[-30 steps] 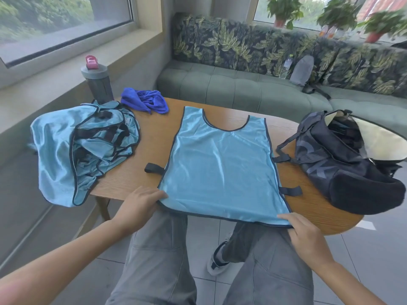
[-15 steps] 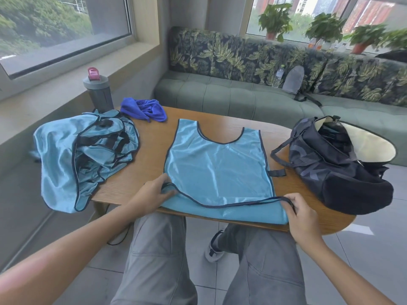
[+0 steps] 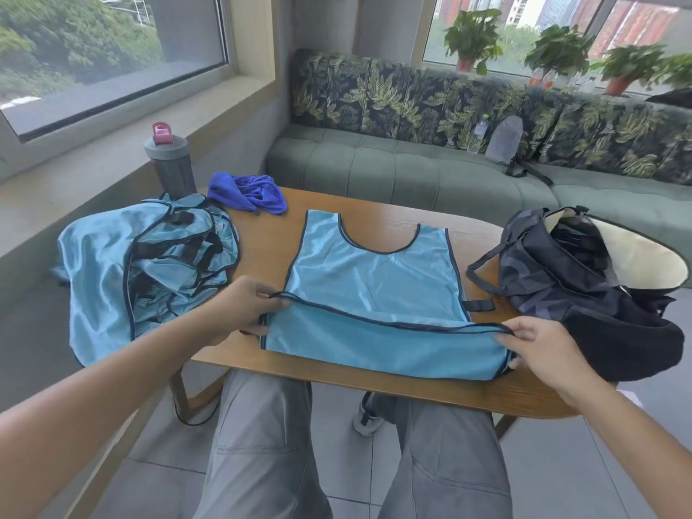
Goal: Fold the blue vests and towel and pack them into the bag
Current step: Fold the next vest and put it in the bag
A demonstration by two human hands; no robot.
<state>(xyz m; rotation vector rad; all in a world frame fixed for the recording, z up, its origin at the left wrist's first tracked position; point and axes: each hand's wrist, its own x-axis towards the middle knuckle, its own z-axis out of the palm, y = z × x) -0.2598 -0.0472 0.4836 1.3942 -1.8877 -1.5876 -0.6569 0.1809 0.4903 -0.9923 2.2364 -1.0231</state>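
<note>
Spread flat at the middle of the oval wooden table [image 3: 374,380]: one light-blue satin vest with dark piping [image 3: 374,271], neck hole pointing away from the seat, lower hem doubled up toward the chest. Pinching the hem's left corner, thumb over fingers, just left of the vest: left hand [image 3: 243,309]. Pinching the right corner at the table's near edge, fingers curled round the piping: right hand [image 3: 535,350]. Running left to right between the two grips: the fold line, the vest's long axis lying straight away toward the neck, so likely a push forward by both hands together to finish the fold. Heaped at the table's left end, partly overhanging: a crumpled pile of matching blue vests with black straps [image 3: 142,267]. Bunched at the far-left corner: a royal-blue cloth towel [image 3: 247,194]. Gaping open at the table's right end, nearest the right hand: a dark patterned duffel bag [image 3: 584,286].
</note>
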